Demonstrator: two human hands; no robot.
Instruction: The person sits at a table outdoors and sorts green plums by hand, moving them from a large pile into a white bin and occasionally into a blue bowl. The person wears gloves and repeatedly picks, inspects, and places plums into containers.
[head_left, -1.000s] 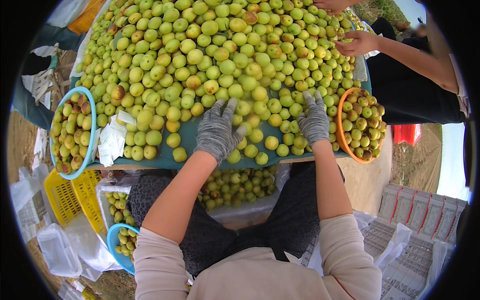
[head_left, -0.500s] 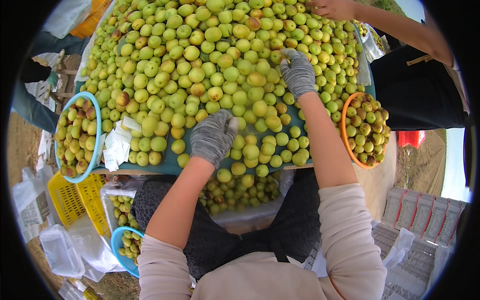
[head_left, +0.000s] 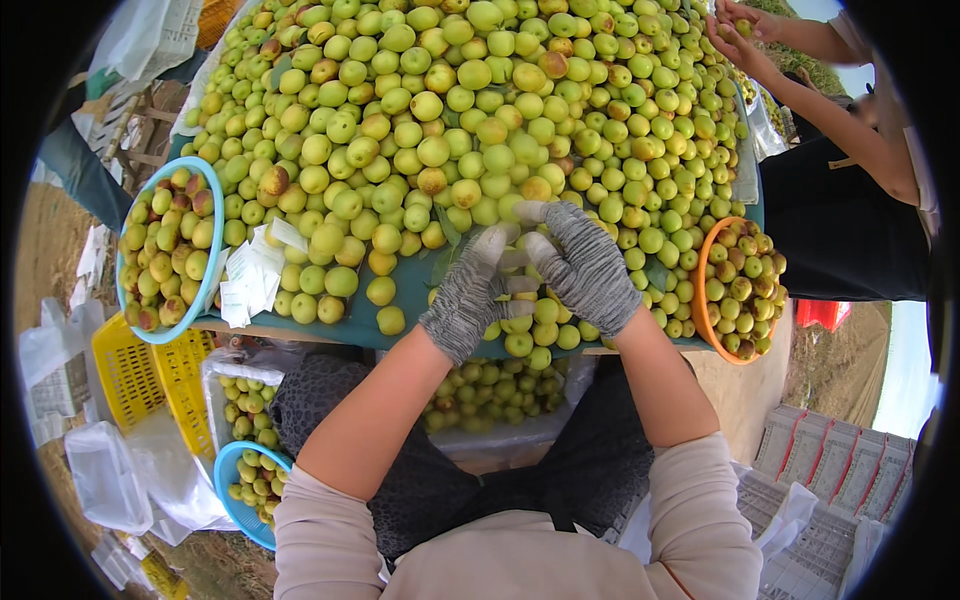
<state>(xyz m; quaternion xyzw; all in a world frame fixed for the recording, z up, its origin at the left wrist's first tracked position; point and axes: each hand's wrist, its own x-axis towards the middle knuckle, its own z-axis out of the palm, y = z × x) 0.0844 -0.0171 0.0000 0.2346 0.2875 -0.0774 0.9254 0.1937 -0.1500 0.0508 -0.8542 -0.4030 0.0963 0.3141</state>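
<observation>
A large heap of round yellow-green jujubes (head_left: 400,130), some blotched brown, covers the teal-topped table. My hands, in grey knitted gloves, face each other at the heap's front edge, close together. My left hand (head_left: 463,298) has its fingers stretched toward the right, over the loose fruit. Opposite it, my right hand (head_left: 587,268) is spread with thumb and fingers apart, pointing left. No fruit shows held in either hand; the palms are partly hidden. Below the table edge, between my knees, sits a lined container of more jujubes (head_left: 495,395).
A blue-rimmed basket (head_left: 217,235) of browner fruit stands left, beside white paper slips (head_left: 250,275). An orange basket (head_left: 703,290) stands right. Lower left are a blue bowl (head_left: 222,480) and yellow crates (head_left: 130,370). A co-worker's hands (head_left: 740,30) hold fruit at upper right.
My right hand has drawn back from the heap toward my left hand, and my left hand has opened from a curled shape. The co-worker's hand has lifted off the heap.
</observation>
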